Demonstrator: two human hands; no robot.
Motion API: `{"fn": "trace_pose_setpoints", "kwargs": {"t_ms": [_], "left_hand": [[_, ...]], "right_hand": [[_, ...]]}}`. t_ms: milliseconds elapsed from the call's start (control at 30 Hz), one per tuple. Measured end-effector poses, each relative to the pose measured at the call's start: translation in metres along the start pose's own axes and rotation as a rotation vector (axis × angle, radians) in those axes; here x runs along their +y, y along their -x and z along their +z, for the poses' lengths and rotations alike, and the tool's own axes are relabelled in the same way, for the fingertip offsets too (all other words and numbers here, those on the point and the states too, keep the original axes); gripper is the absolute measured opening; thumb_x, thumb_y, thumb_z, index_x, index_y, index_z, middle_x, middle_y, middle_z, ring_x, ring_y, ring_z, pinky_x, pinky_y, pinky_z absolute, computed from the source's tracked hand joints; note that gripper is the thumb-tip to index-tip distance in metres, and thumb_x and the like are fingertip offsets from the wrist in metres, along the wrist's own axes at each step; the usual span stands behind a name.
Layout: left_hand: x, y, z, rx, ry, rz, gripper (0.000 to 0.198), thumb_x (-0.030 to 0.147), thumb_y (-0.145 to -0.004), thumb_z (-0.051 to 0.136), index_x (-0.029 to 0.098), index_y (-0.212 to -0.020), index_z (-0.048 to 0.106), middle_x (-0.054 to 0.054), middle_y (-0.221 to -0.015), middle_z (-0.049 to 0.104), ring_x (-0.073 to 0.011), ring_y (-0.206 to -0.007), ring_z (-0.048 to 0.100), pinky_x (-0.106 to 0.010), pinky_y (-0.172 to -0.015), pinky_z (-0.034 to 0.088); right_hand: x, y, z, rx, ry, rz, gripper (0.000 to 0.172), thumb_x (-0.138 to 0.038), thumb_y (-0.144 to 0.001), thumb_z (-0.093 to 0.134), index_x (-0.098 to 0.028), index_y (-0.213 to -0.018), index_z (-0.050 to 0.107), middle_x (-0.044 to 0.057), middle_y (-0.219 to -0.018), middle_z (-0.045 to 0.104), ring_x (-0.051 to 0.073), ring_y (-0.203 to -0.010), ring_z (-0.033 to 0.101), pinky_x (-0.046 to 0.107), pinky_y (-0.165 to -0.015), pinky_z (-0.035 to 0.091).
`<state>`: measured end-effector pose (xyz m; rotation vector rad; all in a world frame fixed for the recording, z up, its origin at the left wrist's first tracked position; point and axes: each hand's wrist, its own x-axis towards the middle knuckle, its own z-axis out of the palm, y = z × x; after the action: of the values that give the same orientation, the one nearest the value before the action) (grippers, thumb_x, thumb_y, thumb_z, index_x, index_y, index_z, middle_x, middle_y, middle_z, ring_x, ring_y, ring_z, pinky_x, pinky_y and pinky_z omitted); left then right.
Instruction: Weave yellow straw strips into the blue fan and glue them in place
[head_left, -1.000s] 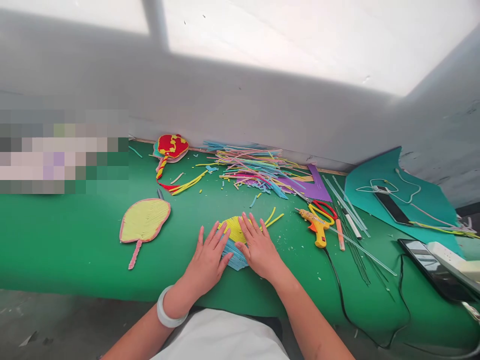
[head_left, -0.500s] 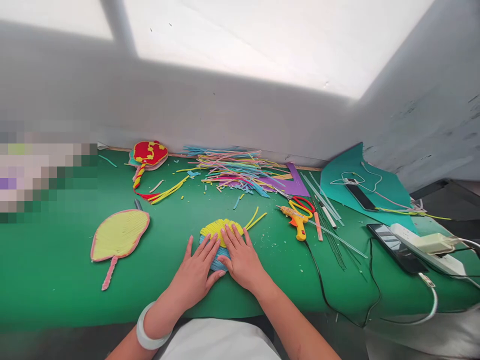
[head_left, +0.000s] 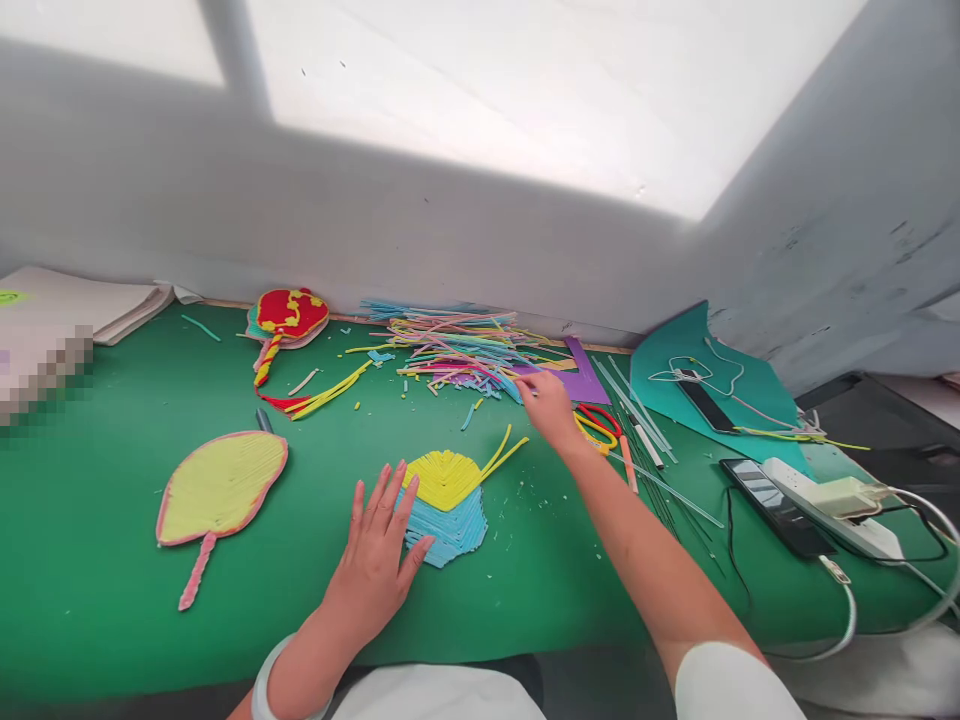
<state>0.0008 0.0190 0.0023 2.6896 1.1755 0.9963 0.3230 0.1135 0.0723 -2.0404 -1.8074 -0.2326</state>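
We had a flat panel of yellow and sky-blue soft strips [head_left: 450, 520] on the green surface [head_left: 525, 605], just right of our left hand [head_left: 377, 570], which lay palm down, fingers spread, fingertips over the panel's left edge. Our right hand [head_left: 546, 405] was beyond the panel and to its right, fingers drawn together at the near right end of a heap of thin multicoloured strips [head_left: 457, 340]; we could not tell whether it gripped one. A dark scribble [head_left: 566, 327] low on the pale wall [head_left: 450, 240] was too small to read.
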Motion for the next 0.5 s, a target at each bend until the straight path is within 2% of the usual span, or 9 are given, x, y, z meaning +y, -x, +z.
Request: {"fn": "trace_pose_setpoints", "kwargs": {"t_ms": [100, 200, 300, 367, 500], "left_hand": [[0.0, -0.001, -0.004, 0.072, 0.046, -0.039, 0.066, 0.027, -0.1, 0.048, 0.023, -0.158, 0.016, -0.015, -0.159, 0.034, -0.0287, -0.151, 0.024, -0.06, -0.12, 0.024], [-0.001, -0.001, -0.006, 0.102, 0.065, -0.055, 0.064, 0.024, -0.1, 0.049, 0.023, -0.157, 0.02, -0.014, -0.158, 0.037, -0.0276, -0.15, 0.028, -0.059, -0.121, 0.025], [-0.001, -0.001, -0.006, 0.095, 0.066, -0.048, 0.061, 0.022, -0.1, 0.049, 0.021, -0.156, 0.024, -0.013, -0.156, 0.04, -0.0272, -0.149, 0.029, -0.058, -0.12, 0.027], [-0.001, -0.001, -0.007, 0.085, 0.064, -0.037, 0.06, 0.021, -0.1, 0.048, 0.02, -0.155, 0.026, -0.013, -0.155, 0.041, -0.0267, -0.149, 0.03, -0.056, -0.12, 0.028], [0.0, -0.002, -0.008, 0.089, 0.056, -0.039, 0.057, 0.021, -0.099, 0.049, 0.018, -0.153, 0.03, -0.012, -0.154, 0.043, -0.0257, -0.148, 0.031, -0.054, -0.12, 0.029]], "right_hand": [[0.03, -0.059, 0.01, 0.037, 0.08, 0.111, 0.038, -0.026, -0.102, 0.035, -0.01, -0.108, 0.07, 0.019, -0.109, 0.068, 0.027, -0.106, 0.058, 0.041, -0.09, 0.046], [0.04, -0.101, 0.027, 0.048, 0.161, 0.159, 0.035, -0.022, -0.102, 0.037, -0.012, -0.115, 0.067, 0.019, -0.115, 0.066, 0.03, -0.112, 0.056, 0.045, -0.092, 0.046], [0.036, -0.131, 0.047, 0.011, 0.223, 0.114, 0.027, -0.03, -0.101, 0.05, -0.017, -0.12, 0.063, 0.012, -0.121, 0.064, 0.025, -0.111, 0.059, 0.045, -0.094, 0.05], [0.029, -0.149, 0.06, -0.026, 0.265, 0.061, 0.032, -0.036, -0.097, 0.059, -0.019, -0.124, 0.06, 0.009, -0.127, 0.061, 0.022, -0.109, 0.062, 0.044, -0.093, 0.053], [0.018, -0.178, 0.078, -0.097, 0.367, 0.021, 0.036, -0.037, -0.096, 0.061, -0.018, -0.126, 0.059, 0.01, -0.128, 0.061, 0.022, -0.107, 0.063, 0.044, -0.09, 0.055]]}}
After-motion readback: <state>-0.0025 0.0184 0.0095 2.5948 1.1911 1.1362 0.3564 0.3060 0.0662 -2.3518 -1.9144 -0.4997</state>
